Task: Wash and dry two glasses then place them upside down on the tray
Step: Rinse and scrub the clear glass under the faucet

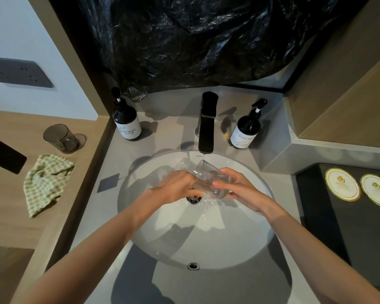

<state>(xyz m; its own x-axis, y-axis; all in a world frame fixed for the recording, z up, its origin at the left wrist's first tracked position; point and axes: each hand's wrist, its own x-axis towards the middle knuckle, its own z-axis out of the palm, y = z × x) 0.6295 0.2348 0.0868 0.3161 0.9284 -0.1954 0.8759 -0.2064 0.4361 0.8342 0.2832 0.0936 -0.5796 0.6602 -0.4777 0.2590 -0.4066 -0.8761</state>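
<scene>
Left hand [173, 187] and right hand [239, 190], each with a grip round the tilted glass [208, 175] over the sink [154, 240].

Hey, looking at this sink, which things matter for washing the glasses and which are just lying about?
For the job: held glass, second glass, checked cloth, tap, sink, black tray.
Lying about: left pump bottle, right pump bottle, plastic sheet, wall socket.

Glass [208, 181] clear, smooth, wet; 2nd glass [60, 138] smoky-tinted, on matt wood-grain ledge [9, 205] w/ soft woven check cloth [46, 183]. Sink [206, 242] glossy white, faucet [206, 123] matt black, surface [167, 132] matt grey. Tray [338, 227] matt black; plastic sheet [195, 40] crinkled & shiny.
</scene>
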